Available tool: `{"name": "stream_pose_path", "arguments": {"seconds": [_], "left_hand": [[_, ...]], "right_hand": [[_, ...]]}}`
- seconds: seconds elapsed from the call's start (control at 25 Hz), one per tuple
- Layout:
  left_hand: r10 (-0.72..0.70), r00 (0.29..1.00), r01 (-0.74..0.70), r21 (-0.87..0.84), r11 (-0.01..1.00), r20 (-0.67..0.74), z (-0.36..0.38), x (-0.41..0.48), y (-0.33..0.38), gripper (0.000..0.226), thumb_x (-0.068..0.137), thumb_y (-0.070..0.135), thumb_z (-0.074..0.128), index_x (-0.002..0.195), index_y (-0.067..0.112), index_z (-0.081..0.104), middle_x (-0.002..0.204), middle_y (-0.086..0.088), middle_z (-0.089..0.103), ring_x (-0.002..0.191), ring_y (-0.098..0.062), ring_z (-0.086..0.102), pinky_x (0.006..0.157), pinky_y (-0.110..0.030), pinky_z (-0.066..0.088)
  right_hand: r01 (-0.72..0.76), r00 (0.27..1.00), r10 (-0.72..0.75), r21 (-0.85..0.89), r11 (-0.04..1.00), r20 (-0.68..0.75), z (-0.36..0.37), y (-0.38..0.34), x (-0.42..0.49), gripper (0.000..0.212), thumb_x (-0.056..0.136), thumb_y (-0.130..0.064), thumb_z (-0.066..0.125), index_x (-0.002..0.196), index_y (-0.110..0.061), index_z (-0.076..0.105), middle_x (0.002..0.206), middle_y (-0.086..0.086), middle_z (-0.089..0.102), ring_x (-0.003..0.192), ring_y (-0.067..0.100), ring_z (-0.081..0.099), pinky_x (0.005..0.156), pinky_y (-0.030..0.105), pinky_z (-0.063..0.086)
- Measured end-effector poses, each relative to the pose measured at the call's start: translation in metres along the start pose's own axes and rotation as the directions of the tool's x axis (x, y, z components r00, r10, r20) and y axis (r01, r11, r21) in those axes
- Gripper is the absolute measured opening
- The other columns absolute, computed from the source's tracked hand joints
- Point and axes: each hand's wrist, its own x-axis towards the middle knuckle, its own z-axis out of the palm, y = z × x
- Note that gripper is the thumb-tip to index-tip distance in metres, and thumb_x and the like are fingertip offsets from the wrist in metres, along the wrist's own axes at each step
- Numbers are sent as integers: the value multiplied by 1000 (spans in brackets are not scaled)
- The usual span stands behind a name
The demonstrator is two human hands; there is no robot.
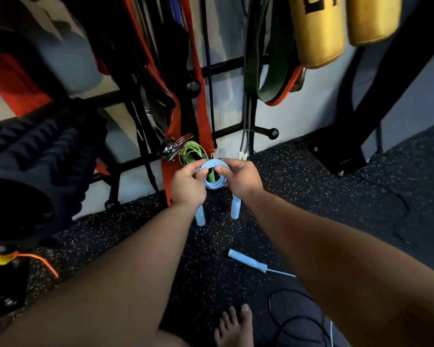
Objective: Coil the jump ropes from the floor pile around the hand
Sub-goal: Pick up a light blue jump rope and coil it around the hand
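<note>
Jump rope [214,175], pale blue, is wound into a small ring held up in front of the rack [206,78], with the ring's open face turned toward the camera and its two handles [235,209] hanging straight down below it, long axes near vertical (one under each wrist). The left hand [187,182] pinches the ring's left side between thumb and fingertips; the right hand [238,177] pinches the right side the same way, its fingers curled over the top of the loops. Both forearms reach forward and converge on the ring, wrists close together, backs of the hands up.

Through and just behind the ring shows a green coiled rope [192,152] hanging on the rack beside an orange strap [176,136]. Below the ring, on the speckled black floor [311,176], lies a second blue handle [247,263] with its thin cord running off to the right, its long axis slanting down to the right. Nearer the camera than that handle, a black cord [296,319] loops over the floor beside a bare foot [233,326]. Two gold bags [316,33] hang on the rack, up and to the right of the ring.
</note>
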Motion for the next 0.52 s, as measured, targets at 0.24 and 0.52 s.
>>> {"name": "stream_pose_path", "arguments": {"seconds": [0.24,0.52], "left_hand": [[-83,926,12,-193,981,-367,35,23,-18,20,98,13,65,113,17,77,101,11,71,99,-10,66,89,-21,49],[-265,869,24,-500,866,-417,67,59,-51,19,98,9,63,109,17,77,102,5,76,98,-12,70,80,-9,50]], "right_hand": [[41,999,-43,-62,997,-29,23,16,53,26,86,-32,76,111,-25,77,99,-7,78,91,9,72,89,39,59],[-40,999,36,97,994,39,37,50,88,28,97,-17,64,124,-12,70,103,-3,76,91,7,71,75,19,58]]}}
